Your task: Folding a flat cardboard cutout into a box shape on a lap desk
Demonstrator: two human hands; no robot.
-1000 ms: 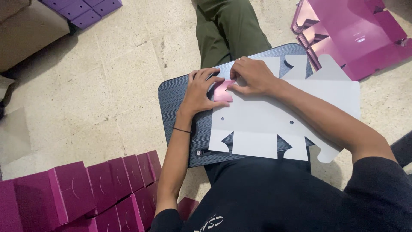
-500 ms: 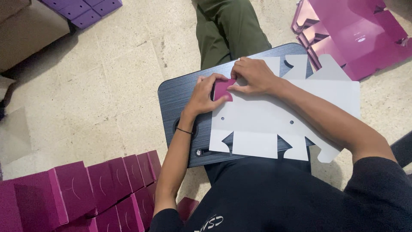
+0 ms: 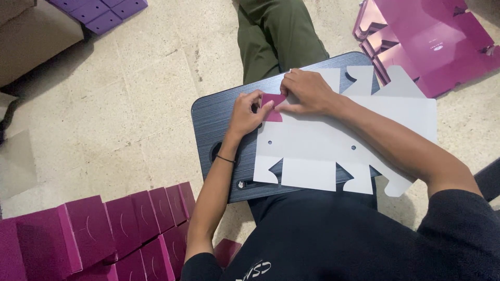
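Note:
A flat die-cut cardboard box blank [image 3: 333, 140], white side up, lies on a dark ridged lap board [image 3: 219, 117]. At its upper left corner a small flap [image 3: 273, 106] is folded over so its magenta side shows. My left hand [image 3: 245, 114] presses that flap from the left, fingertips on its edge. My right hand [image 3: 307, 92] pinches and holds the flap from the right and above, the forearm lying across the blank.
Folded magenta boxes [image 3: 104, 229] stand in rows at the lower left. A stack of flat magenta blanks [image 3: 432, 36] lies on the floor at the upper right. Purple boxes [image 3: 104, 10] sit top left beside a brown carton [image 3: 36, 36]. Olive-trousered leg [image 3: 276, 36] extends ahead.
The corner flap has been folded further over, showing more magenta. Both hands stayed at that corner, with the left fingers shifting onto the flap.

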